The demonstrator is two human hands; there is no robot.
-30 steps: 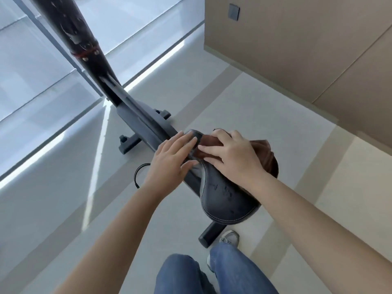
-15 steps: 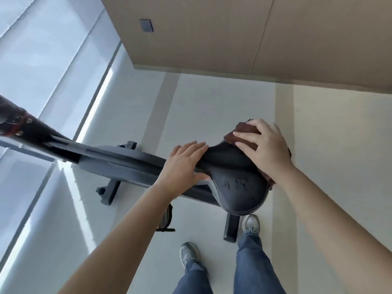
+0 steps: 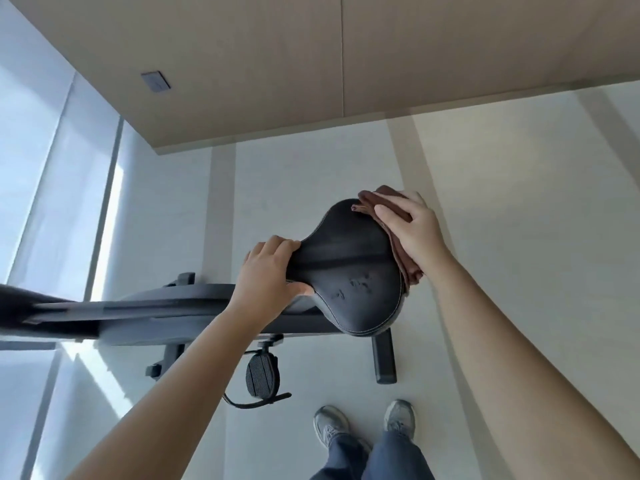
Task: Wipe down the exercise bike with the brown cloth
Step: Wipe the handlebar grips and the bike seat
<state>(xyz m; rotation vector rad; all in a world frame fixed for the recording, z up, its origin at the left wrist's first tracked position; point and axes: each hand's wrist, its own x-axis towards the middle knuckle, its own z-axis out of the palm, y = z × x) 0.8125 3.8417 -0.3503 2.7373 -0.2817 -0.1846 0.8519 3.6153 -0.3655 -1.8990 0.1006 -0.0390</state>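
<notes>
Head view: mid-frame, the left hand (image 3: 268, 271) grips the narrow nose of the scuffed black saddle (image 3: 349, 268) of the dark grey bike (image 3: 166, 315). The right hand (image 3: 414, 230) presses the bunched brown cloth (image 3: 398, 237) against its right edge.

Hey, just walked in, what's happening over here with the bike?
A person is standing beside the exercise bike, wiping its black saddle. The right hand presses the folded brown cloth against the saddle's wide rear edge, while the left hand grips the narrow nose, apparently to steady it. A few smudges show on the near side of the saddle, so the wiping looks unfinished.
</notes>
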